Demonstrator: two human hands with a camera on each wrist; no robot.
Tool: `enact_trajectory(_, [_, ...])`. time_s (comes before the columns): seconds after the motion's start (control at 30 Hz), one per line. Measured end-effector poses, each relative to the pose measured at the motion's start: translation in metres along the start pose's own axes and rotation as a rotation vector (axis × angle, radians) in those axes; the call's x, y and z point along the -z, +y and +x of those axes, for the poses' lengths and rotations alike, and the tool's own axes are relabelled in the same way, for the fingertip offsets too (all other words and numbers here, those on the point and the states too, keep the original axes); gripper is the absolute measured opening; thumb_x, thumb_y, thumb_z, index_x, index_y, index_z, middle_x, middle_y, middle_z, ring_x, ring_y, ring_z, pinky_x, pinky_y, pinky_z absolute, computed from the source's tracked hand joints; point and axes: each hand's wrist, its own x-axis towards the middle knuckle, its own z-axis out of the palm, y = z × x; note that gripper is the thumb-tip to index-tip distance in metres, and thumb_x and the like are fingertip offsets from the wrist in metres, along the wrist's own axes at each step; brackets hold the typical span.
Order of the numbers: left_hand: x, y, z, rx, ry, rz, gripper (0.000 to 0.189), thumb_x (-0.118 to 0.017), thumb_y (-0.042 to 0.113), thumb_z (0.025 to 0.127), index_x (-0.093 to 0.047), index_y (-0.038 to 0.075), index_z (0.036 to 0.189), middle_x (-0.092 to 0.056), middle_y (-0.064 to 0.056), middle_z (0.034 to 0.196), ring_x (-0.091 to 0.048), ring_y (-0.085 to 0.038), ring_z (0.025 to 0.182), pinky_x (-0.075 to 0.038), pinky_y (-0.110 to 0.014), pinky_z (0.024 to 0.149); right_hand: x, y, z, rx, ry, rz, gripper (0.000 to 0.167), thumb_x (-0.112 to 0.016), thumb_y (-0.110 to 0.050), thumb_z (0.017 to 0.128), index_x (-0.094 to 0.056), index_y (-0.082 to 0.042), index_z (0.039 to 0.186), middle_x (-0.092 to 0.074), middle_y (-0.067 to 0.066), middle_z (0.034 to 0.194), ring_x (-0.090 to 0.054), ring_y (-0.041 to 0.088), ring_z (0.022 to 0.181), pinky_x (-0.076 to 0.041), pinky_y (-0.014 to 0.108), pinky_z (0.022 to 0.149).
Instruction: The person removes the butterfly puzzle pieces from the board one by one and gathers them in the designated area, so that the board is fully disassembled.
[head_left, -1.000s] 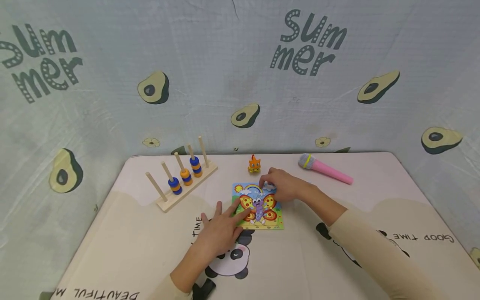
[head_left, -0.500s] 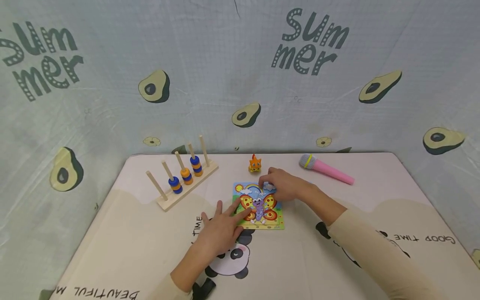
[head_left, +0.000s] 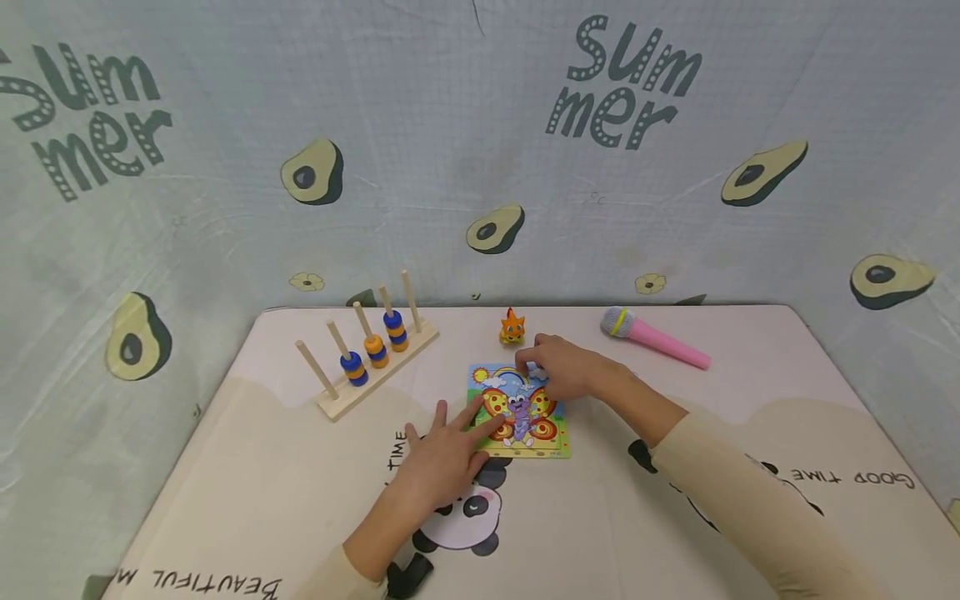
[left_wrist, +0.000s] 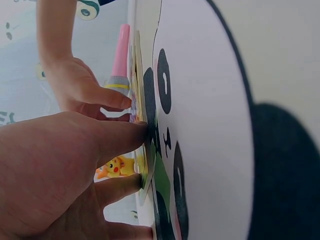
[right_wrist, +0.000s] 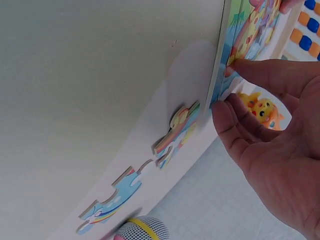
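Note:
A flat jigsaw puzzle [head_left: 558,448] with a butterfly picture lies in mid-table. My left hand [head_left: 435,471] rests with spread, straight fingers on its lower left part. At the puzzle's upper right corner, my right hand [head_left: 566,371] bends its fingers down. In the right wrist view, thumb and fingertips pinch at a cloud-printed puzzle piece [right_wrist: 230,88] at the board's edge; the grip is partly hidden. That view also shows loose puzzle pieces [right_wrist: 117,195] on the table beside the board; the right hand and forearm hide that area in the head view.
A wooden bead rack [head_left: 348,400] with blue and orange rings stands at the left. Behind the puzzle is a small orange and yellow toy figure [head_left: 512,327]. A pink toy microphone [head_left: 663,340] lies at the back right. A patterned cloth hangs behind the table.
Both hands keep nearly the same place on the puzzle. The whole head view shifts very slightly; no object is visibly moved.

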Motion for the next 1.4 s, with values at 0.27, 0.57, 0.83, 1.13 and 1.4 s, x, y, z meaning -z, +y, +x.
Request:
enact_trajectory(0.27, [0.0, 0.001, 0.001, -0.015, 0.009, 0.013, 0.05, -0.064, 0.033, 0.104, -0.053, 0.035, 0.153, -0.035, -0.005, 0.17, -0.03, -0.059, 0.15, -0.025, -0.092, 0.098, 0.001, -0.002, 0.0, -0.001, 0.01, -0.038, 0.032, -0.077, -0.005, 0.086, -0.065, -0.022, 0.11, -0.058, 0.005, 0.112, -0.053, 0.024, 0.105, -0.055, 0.044, 0.096])
enact_trajectory(0.57, [0.001, 0.001, 0.001, -0.01, 0.007, 0.025, 0.05, -0.064, 0.033, 0.103, -0.054, 0.034, 0.152, -0.035, -0.005, 0.17, -0.031, -0.058, 0.15, -0.026, -0.092, 0.099, 0.004, 0.001, -0.006, 0.018, 0.032, 0.03, 0.042, -0.079, -0.003, 0.085, -0.067, -0.017, 0.123, -0.064, 0.004, 0.117, -0.057, 0.024, 0.108, -0.054, 0.045, 0.101])
enact_trajectory(0.83, [0.0, 0.0, 0.001, 0.004, -0.006, 0.016, 0.051, -0.065, 0.033, 0.103, -0.053, 0.035, 0.153, -0.034, -0.004, 0.17, -0.03, -0.058, 0.15, -0.025, -0.091, 0.1, 0.003, 0.002, -0.01, 0.076, 0.082, 0.02, 0.041, -0.078, 0.001, 0.086, -0.067, -0.004, 0.124, -0.067, 0.008, 0.116, -0.061, 0.023, 0.105, -0.055, 0.042, 0.102])
enact_trajectory(1.13, [-0.001, 0.0, 0.001, 0.008, -0.005, 0.022, 0.052, -0.065, 0.033, 0.103, -0.053, 0.035, 0.153, -0.034, -0.004, 0.17, -0.03, -0.058, 0.151, -0.025, -0.091, 0.1, -0.003, 0.008, -0.014, 0.075, 0.137, 0.08, 0.045, -0.079, 0.002, 0.084, -0.07, -0.007, 0.127, -0.066, 0.007, 0.12, -0.063, 0.024, 0.111, -0.055, 0.045, 0.103])
enact_trajectory(1.4, [-0.002, 0.0, 0.002, 0.014, -0.005, 0.045, 0.052, -0.066, 0.035, 0.102, -0.053, 0.037, 0.153, -0.036, -0.003, 0.17, -0.031, -0.057, 0.15, -0.027, -0.09, 0.1, -0.007, 0.013, -0.017, 0.113, 0.206, 0.098, 0.046, -0.081, 0.001, 0.08, -0.073, -0.007, 0.124, -0.066, 0.01, 0.116, -0.061, 0.023, 0.102, -0.055, 0.043, 0.094])
